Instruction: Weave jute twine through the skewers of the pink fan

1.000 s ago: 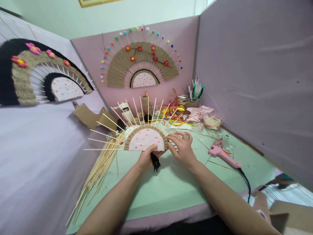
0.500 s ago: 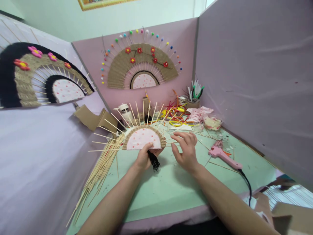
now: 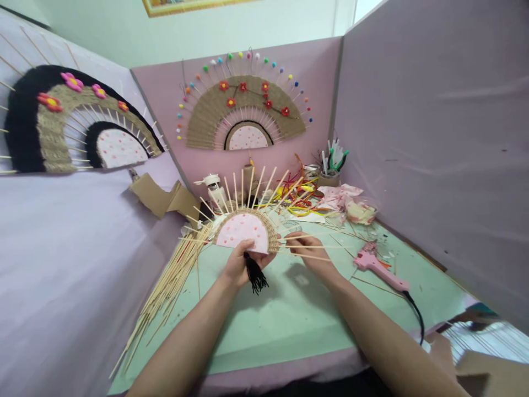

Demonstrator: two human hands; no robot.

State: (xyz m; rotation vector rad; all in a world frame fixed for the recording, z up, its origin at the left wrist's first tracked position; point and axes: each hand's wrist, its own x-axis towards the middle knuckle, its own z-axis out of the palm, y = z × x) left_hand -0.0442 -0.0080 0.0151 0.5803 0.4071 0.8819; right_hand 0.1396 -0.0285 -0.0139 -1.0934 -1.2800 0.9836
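Note:
A small half-round fan (image 3: 242,230) has a pink dotted face, a woven twine rim and thin wooden sticks (image 3: 249,187) fanning out from it. My left hand (image 3: 240,266) grips its lower edge, thumb on the front and fingers behind. From under that hand hangs a black yarn bundle (image 3: 256,275) with loose ends. My right hand (image 3: 309,251) is among the sticks at the fan's right end, its fingers pressed together. Whatever sits between those fingertips is too small to make out.
Loose sticks (image 3: 169,289) lie along the table's left side. A pink glue gun (image 3: 382,267) with a black cord rests at the right. Coloured pipe cleaners (image 3: 295,201), cloth scraps (image 3: 339,196) and a white bottle (image 3: 215,190) stand behind. Larger fans (image 3: 248,110) hang on the partitions.
My right hand has closed from spread fingers and moved in to the sticks at the fan's right end. The fan has turned and tilted, its right side now nearer me.

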